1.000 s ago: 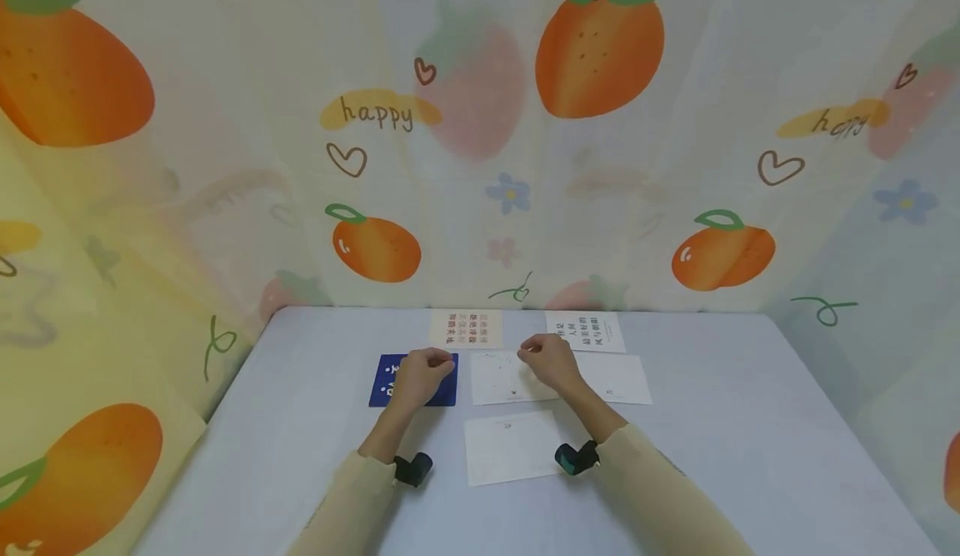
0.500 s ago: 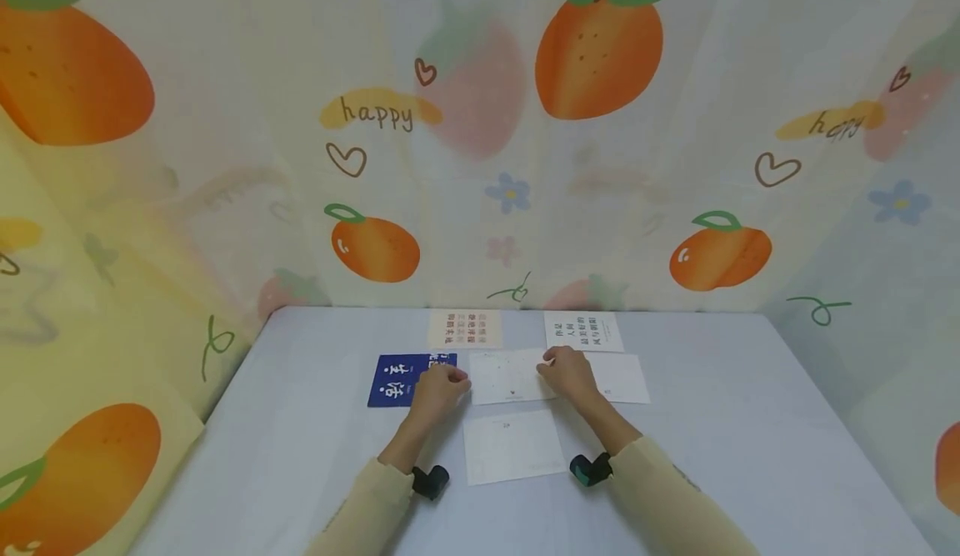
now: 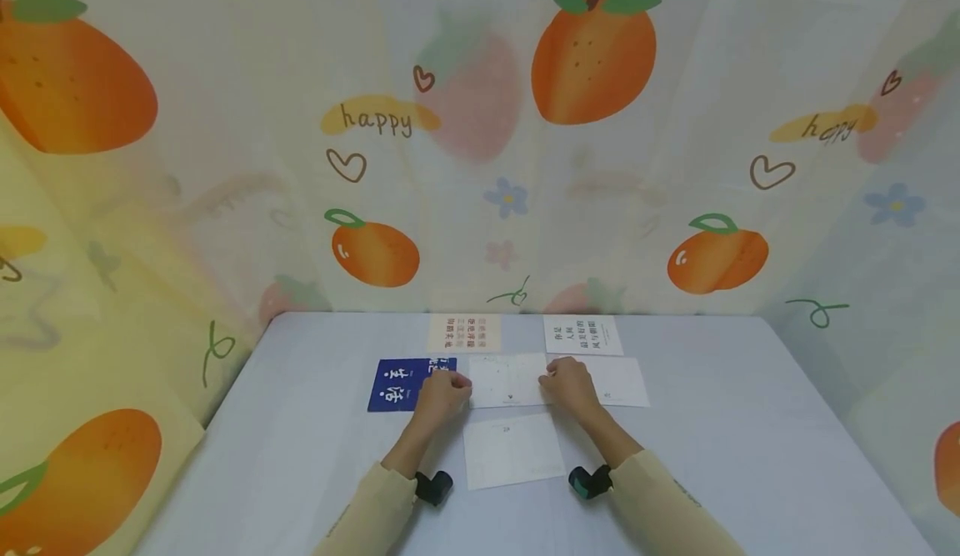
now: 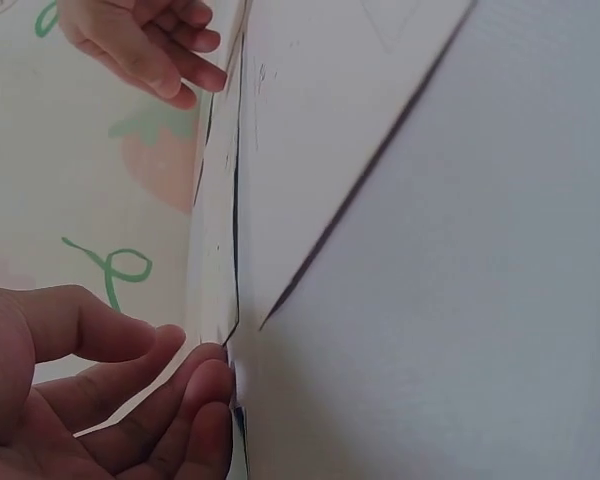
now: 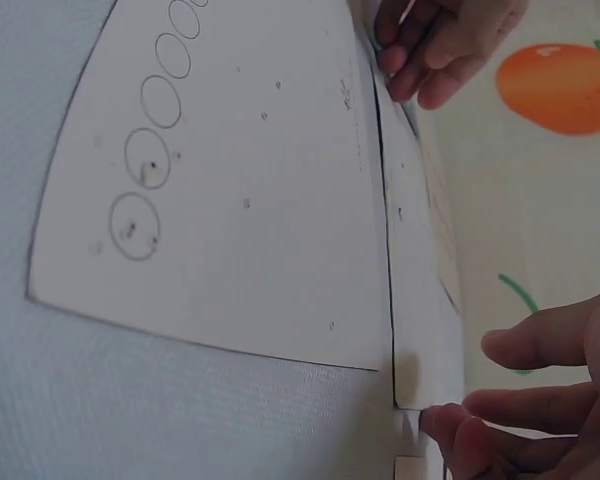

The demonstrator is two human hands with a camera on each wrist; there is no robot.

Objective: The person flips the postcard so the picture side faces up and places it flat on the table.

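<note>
A white postcard [image 3: 506, 381] lies flat in the middle row, with a hand at each side. My left hand [image 3: 442, 398] has its fingertips at the card's left edge, overlapping the right part of a blue postcard [image 3: 392, 388] with white characters. Opposite, my right hand [image 3: 572, 385] touches the right edge, beside another white postcard [image 3: 624, 381]. Both wrist views show loosely bent fingers against the card edge, with each thumb [image 5: 530, 340] held apart from them. Nearer the body lies a white postcard [image 3: 512, 456] with a row of printed ovals.
At the table's back edge lie a cream card [image 3: 465, 333] with brown characters and a white card [image 3: 583, 335] with dark characters. A fruit-patterned curtain [image 3: 480, 231] rises behind the white tabletop [image 3: 285, 456].
My left hand has moved right, off the blue postcard to the middle card's left edge. My right hand has shifted right, from over the middle card to its right edge.
</note>
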